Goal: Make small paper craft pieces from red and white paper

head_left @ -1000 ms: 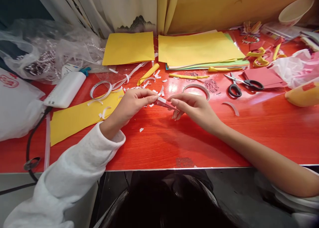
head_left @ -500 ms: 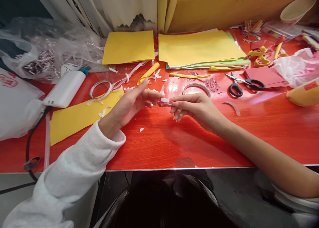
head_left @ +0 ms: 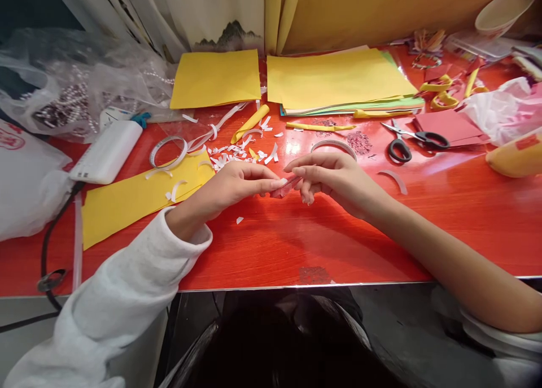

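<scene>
A small folded piece of pinkish-red paper (head_left: 284,189) is held up above the red table, between my two hands. My left hand (head_left: 237,187) pinches its left end between thumb and fingers. At the upper right end, the thumb and bent fingers of my right hand (head_left: 332,179) close on it, the index finger reaching over the top. Something small and white shows at my left thumb tip; whether it is a strip or the nail I cannot tell. Beyond my left hand lie white paper scraps (head_left: 228,155), and behind my right hand a roll of tape (head_left: 334,144).
Scissors (head_left: 400,145) lie to the right beside red paper squares (head_left: 451,129). Yellow sheets (head_left: 334,77) are stacked at the back. On the left are a yellow strip (head_left: 127,210), another tape ring (head_left: 153,157), a white power bank (head_left: 108,153) and plastic bags (head_left: 29,184).
My left hand has gone from spread fingers to a pinch on the red paper. The paper has tilted, and the white strip that lay over it no longer shows clearly.
</scene>
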Available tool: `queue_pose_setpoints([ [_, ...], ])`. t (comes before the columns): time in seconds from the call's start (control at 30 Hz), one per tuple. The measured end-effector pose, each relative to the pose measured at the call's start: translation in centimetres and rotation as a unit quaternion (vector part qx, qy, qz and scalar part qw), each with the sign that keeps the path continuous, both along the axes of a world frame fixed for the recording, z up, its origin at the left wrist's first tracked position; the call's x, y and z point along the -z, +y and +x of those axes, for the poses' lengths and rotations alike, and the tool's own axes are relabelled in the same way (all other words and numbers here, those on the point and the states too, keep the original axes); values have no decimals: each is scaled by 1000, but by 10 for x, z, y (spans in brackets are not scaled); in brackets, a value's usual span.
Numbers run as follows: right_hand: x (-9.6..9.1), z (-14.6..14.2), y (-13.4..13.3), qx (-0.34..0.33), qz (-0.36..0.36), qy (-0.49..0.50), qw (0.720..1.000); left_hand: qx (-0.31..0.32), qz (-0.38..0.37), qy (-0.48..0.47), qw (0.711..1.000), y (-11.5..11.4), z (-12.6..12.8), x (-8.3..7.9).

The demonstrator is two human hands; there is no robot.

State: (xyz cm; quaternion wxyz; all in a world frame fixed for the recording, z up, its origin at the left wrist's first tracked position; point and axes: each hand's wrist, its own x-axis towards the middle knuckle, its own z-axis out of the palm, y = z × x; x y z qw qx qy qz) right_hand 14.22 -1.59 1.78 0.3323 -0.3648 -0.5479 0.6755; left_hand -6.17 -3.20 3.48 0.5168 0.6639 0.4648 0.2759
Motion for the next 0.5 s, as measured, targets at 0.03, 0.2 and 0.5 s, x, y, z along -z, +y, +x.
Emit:
queue_pose_setpoints([
  [0.03, 0, -1, 0, 5, 1, 6, 1000, -2, -6, -15, 1000, 0, 0, 1],
  [0.2, 5, -7, -1, 10, -12, 39, 999, -91, -13, -87, 992, 2, 1, 10],
  [0.5, 6, -6, -5, 6, 45, -25, 999, -85, -32, -96, 991, 0, 4, 19],
])
